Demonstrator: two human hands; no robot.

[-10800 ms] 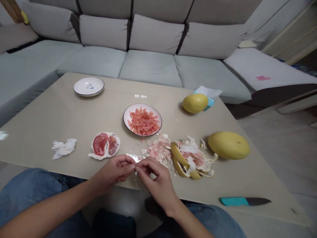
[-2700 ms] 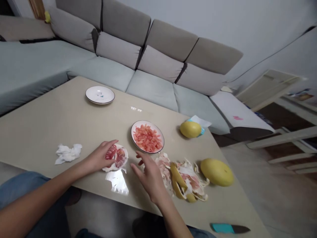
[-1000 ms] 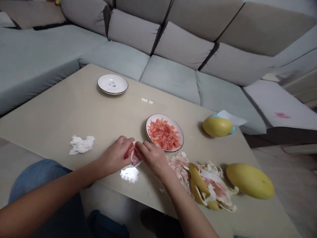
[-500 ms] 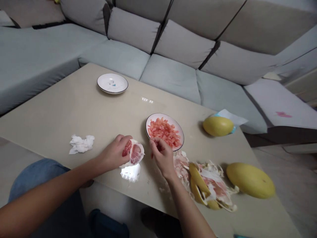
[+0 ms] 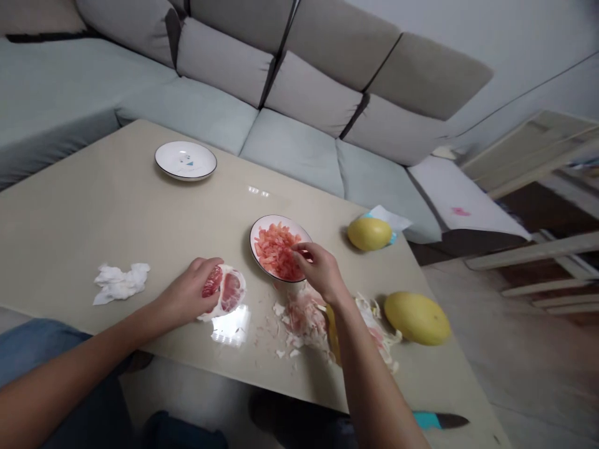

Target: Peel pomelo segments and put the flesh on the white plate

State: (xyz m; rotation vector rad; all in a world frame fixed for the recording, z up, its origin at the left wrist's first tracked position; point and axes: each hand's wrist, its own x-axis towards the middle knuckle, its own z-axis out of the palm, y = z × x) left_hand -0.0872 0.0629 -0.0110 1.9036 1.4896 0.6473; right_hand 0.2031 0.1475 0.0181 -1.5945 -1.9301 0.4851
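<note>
My left hand [image 5: 188, 297] rests on the table with its fingers curled round a peeled pomelo chunk [image 5: 226, 293] that shows red flesh and white pith. My right hand [image 5: 319, 269] hovers over the near right edge of a white plate [image 5: 258, 226] heaped with red pomelo pieces [image 5: 276, 251]; its fingertips are pinched together above the pieces, and what they pinch is too small to name. A heap of peel and membrane scraps [image 5: 304, 318] lies under my right forearm.
Two whole yellow pomelos [image 5: 369, 234] [image 5: 417, 318] lie at the right. A crumpled tissue [image 5: 119, 282] is at the left, an empty white plate [image 5: 185, 160] at the back. A teal-handled knife [image 5: 437, 420] lies near the front edge. A grey sofa surrounds the beige table [image 5: 93, 218].
My right hand pulled away from the pomelo chunk and moved right over the plate of pieces. My left hand stayed on the chunk. The view shifted left.
</note>
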